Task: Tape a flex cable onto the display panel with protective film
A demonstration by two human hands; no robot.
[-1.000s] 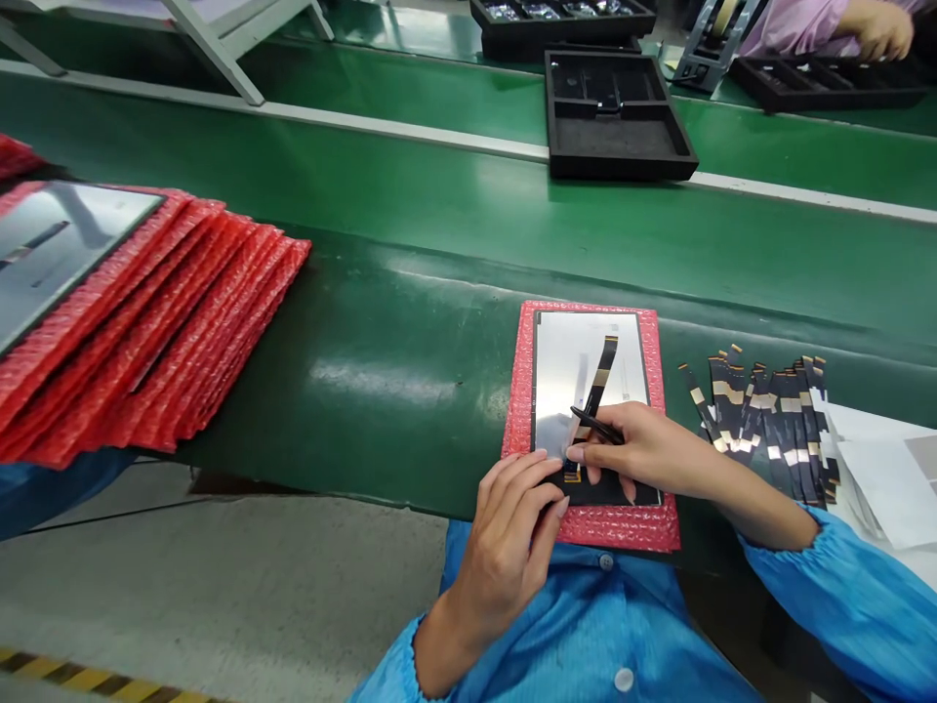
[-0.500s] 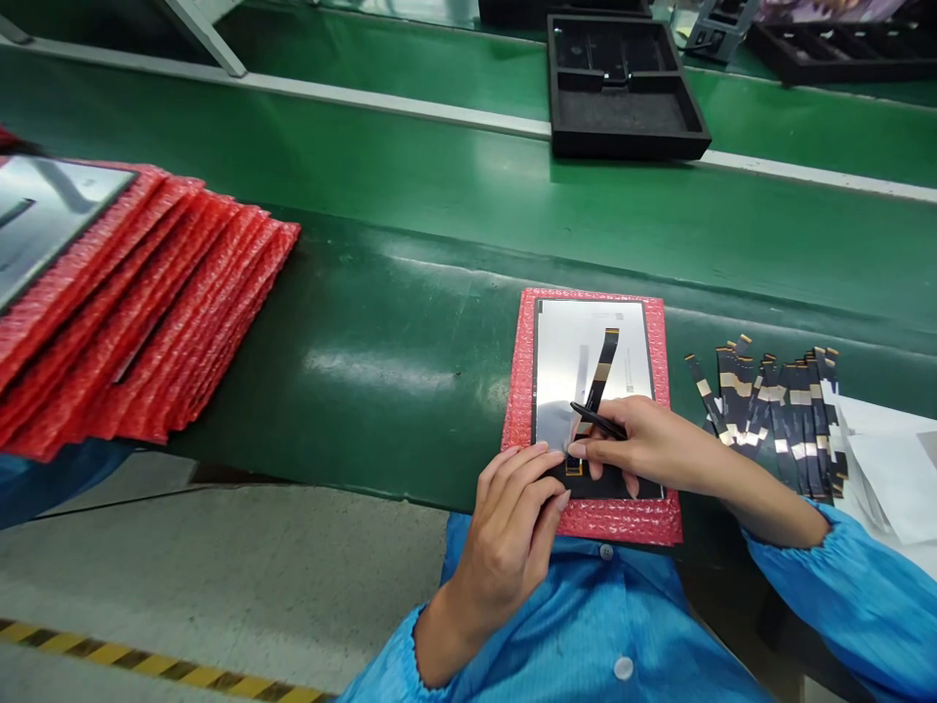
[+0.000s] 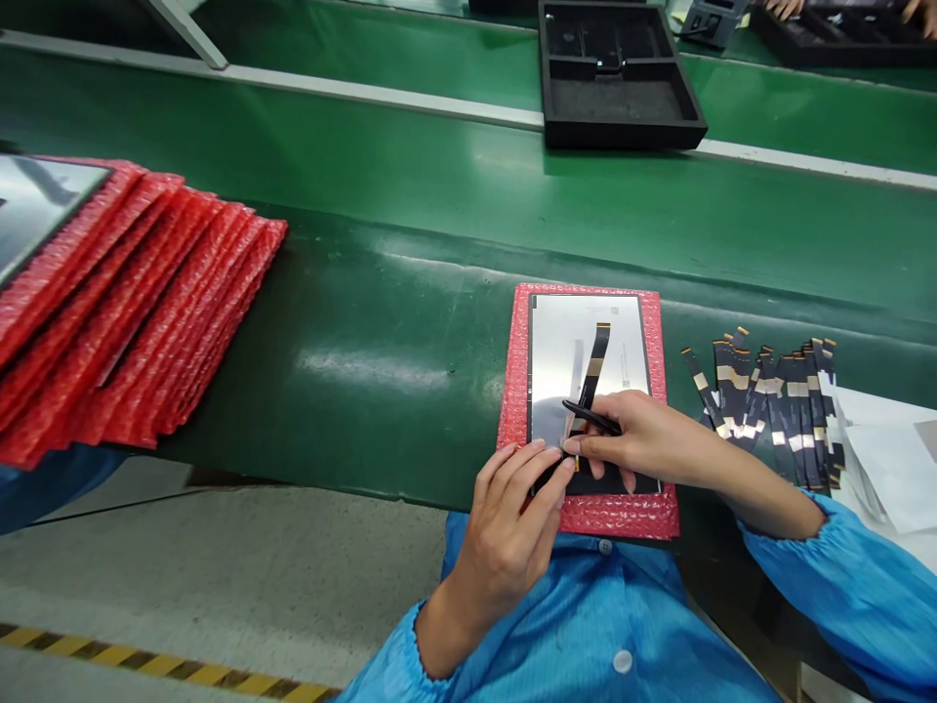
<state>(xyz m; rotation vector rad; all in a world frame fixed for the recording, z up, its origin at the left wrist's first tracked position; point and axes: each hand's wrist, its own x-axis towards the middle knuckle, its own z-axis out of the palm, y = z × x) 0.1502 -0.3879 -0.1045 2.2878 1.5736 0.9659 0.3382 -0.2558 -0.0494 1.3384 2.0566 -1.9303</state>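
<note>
A display panel with a silvery back and a black lower strip lies on red bubble-wrap sheets in front of me. A black flex cable with a gold end runs slantwise over it, its lower end partly hidden by my fingers. My right hand is closed round a black pen-shaped tool; its thumb and index fingertips touch the cable's lower part. My left hand rests with fingers stretched out on the panel's lower left edge, its index fingertip at the cable's lower end.
Several flex cables are spread to the right, beside white sheets. Panels in red bubble wrap are fanned out at left. A black tray stands at the back. Another person's hands show at the top right.
My left index finger has moved onto the cable's lower end and now covers part of its gold end. The right hand still holds the tool. The view has shifted slightly.
</note>
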